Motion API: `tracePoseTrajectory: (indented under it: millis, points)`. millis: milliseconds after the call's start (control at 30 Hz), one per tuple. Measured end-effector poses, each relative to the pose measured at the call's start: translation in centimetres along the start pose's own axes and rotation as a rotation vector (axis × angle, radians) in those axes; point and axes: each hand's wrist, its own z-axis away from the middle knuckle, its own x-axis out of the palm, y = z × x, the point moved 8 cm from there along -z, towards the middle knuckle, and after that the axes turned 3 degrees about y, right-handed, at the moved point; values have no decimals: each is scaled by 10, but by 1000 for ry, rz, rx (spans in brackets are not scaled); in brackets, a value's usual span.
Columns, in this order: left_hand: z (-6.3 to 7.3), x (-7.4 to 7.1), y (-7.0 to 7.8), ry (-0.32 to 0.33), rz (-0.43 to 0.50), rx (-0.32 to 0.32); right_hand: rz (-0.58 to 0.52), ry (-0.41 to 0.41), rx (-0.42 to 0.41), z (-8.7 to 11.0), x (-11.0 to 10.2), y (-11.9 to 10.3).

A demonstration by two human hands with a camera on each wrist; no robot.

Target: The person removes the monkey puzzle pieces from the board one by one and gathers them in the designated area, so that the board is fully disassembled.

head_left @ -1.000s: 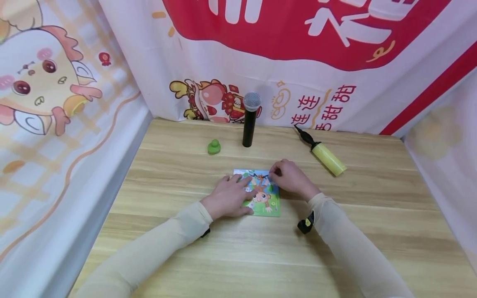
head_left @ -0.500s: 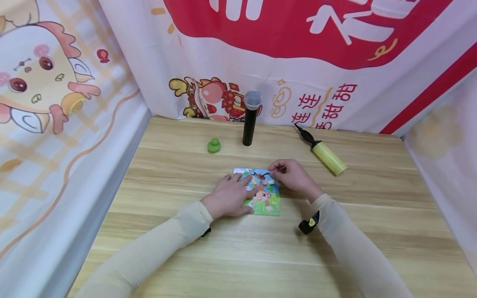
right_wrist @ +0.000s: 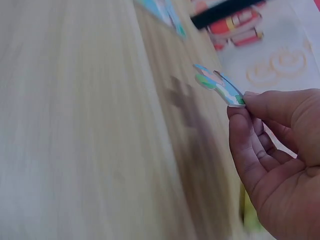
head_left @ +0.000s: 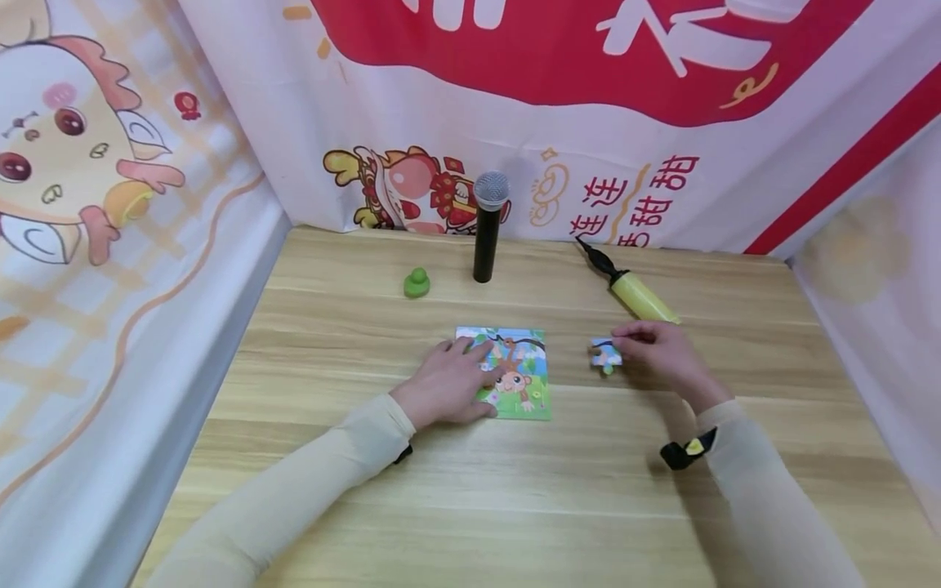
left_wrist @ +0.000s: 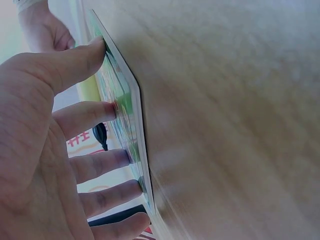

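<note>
A square jigsaw puzzle (head_left: 531, 392) with a monkey picture lies flat on the wooden table. My left hand (head_left: 444, 384) rests on its left part, fingers spread; the left wrist view shows the thumb and several fingertips touching the puzzle's face (left_wrist: 125, 102). To the right of the puzzle, my right hand (head_left: 665, 355) pinches one jigsaw piece (head_left: 607, 353) between thumb and forefinger. In the right wrist view that piece (right_wrist: 222, 89), blue with green and a dark branch line, is held above the tabletop, its shadow below it.
Behind the puzzle a black microphone (head_left: 485, 237) with a silver head stands upright. A small green toy (head_left: 416, 283) sits to its left. A yellow hand pump (head_left: 641, 296) with a black nozzle lies at the back right, just beyond my right hand. Printed cloth (head_left: 434, 106) hangs behind the table.
My right hand has moved from the puzzle's upper right corner out to the right, carrying a jigsaw piece away from it. My left hand has stayed on the puzzle.
</note>
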Motion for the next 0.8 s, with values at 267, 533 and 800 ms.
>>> tracePoseTrajectory:
  millis: [267,533,800]
  points:
    - [2,2,-4,-12,3,-10,19,45,75,23,-33,30]
    - [2,0,-3,0,1,4,45,112,91,28,-38,43]
    - [0,1,-1,4,4,12,113,156,94,28,-40,43]
